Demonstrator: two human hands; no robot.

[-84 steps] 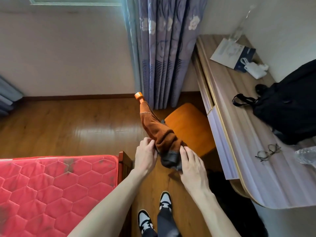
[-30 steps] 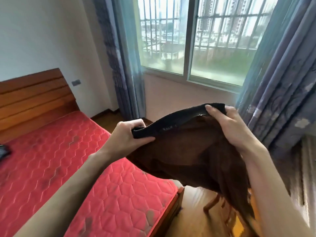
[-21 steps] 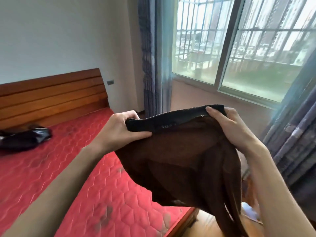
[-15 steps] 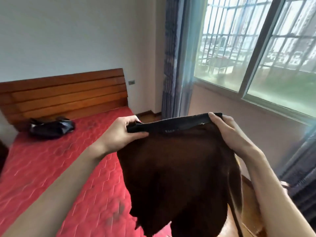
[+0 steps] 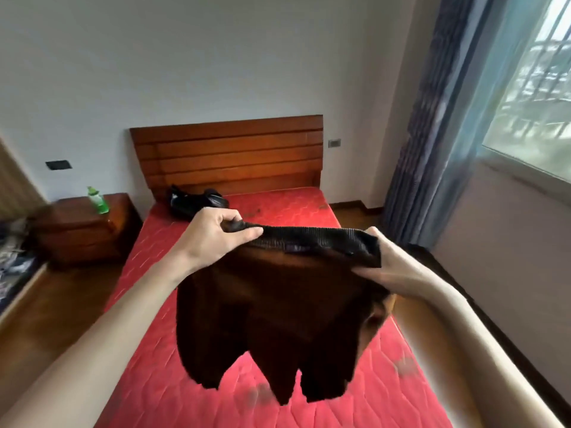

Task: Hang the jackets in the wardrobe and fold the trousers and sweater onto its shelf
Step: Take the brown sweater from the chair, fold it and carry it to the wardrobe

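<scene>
A brown knitted sweater [image 5: 278,319] with a dark ribbed band hangs in the air above the red mattress [image 5: 191,393]. My left hand [image 5: 213,239] pinches the left end of the band. My right hand [image 5: 392,267] grips the band's right end. The band is stretched between both hands, and the sweater's body and sleeves dangle below it. A black garment [image 5: 197,202] lies crumpled at the head of the mattress, near the wooden headboard [image 5: 228,152]. No wardrobe is in view.
A wooden bedside cabinet [image 5: 80,227] with a green bottle [image 5: 97,200] stands left of the bed. Blue curtains [image 5: 432,118] and a window [image 5: 537,88] are on the right. Wooden floor runs along both sides of the bed. Some clutter lies at the far left edge.
I have turned from the desk and chair to face the bed. The sweater, earlier bunched in my hands, now hangs spread from its band and has come over the mattress.
</scene>
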